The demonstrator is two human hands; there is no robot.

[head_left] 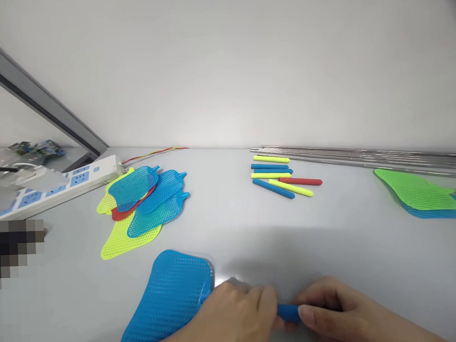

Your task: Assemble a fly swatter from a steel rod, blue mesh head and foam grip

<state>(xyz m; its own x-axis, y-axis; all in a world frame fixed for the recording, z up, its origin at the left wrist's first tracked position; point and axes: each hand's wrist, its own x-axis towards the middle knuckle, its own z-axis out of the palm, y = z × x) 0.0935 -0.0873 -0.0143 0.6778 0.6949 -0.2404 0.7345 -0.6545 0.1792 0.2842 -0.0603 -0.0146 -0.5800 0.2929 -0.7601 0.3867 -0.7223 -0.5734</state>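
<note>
- Blue handle: low in view, right of centre, between the two hands, above the near part of the table. Only a short middle length shows.
- Right hand: thumb and fingers pinching the handle's right part.
- Left hand: fingers curled tightly round the handle's left end; what else lies inside the grip is hidden.
- Blue mesh paddle: just left of the left hand, neck running in under it. Whether neck and handle meet cannot be told.
- Step in hand, as judged: working the handle along its length, both hands close together.
- Alignment: best to hold handle and neck on one line; a skewed push would probably bind.
- Force: short straight pushes with a slight twist seem safer than one hard shove. Left grip should brace near the join so the thin neck does not bend.
- Grip: right pinch should stay firm; a smooth handle may slip.
- Clearance: loose yellow handle and metal rods lie well beyond the hands; paddle pile at far left. Elbow room looks adequate.
</note>
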